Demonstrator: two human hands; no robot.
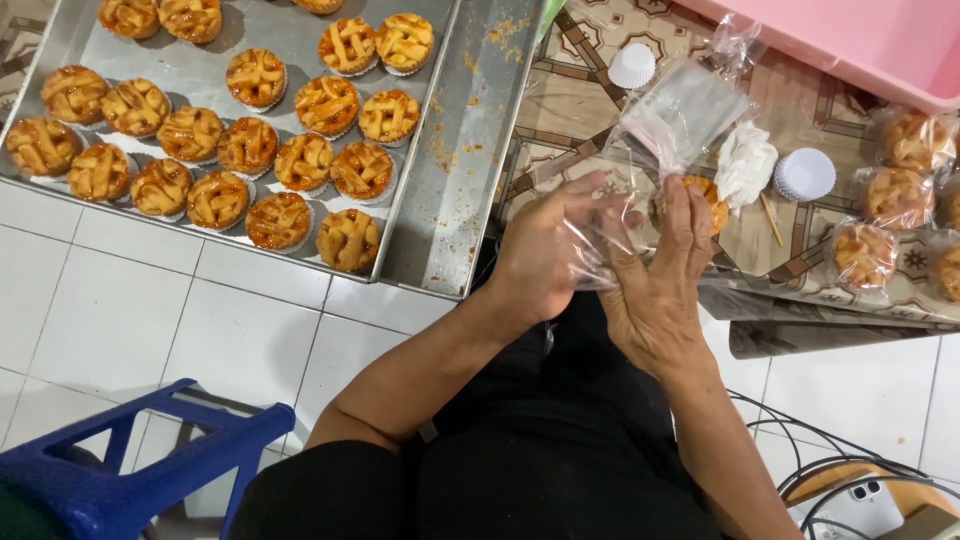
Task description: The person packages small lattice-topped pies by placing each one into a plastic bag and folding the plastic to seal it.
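Beside the metal tray, over the patterned mat: both hands meet on one clear bag.
Left hand (540, 262): just right of the metal tray (440, 215), fingers curled round the clear plastic bag (600, 250), gripping its side.
Right hand (665, 290): further right of the tray, fingers pressed together and straight, thumb pinching the bag against a small lattice tart (705, 200).
Tart: at the bag's mouth, half hidden behind the fingers.
On the tray: rows of lattice tarts (215, 150).
Far right of the tray: wrapped tarts (895, 200), white paper cups (805, 175).
Below the tray: blue stool (130, 470).
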